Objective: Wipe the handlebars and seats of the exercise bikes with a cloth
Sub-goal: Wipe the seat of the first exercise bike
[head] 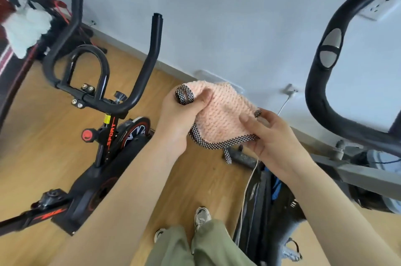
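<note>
While standing between the left bike (pixel 108 142) and the right bike (pixel 349 173), the person is holding a pink cloth (pixel 219 114) up in front of the body with both hands, well apart from either machine, so no wiping is happening at this moment. The left hand (pixel 175 118) is gripping the cloth's upper left corner, with the thumb pressing over the fabric and the fingers curling behind it, just beside the checked hanging loop (pixel 184 94). The right hand (pixel 273 142) is pinching the checked trim (pixel 227 143) at the lower right edge between thumb and fingertips. Held at opposite corners like this, the cloth is bunching in the middle, and I judge the person is gathering it into a pad that fits the palm before it goes onto a bar. The black handlebars (pixel 138 83) of the left bike are standing to the lower left, and the thick curved handlebar (pixel 321 96) of the right bike is rising at the right, both seemingly within reach. No seat is showing, so I cannot tell where the seats are.
</note>
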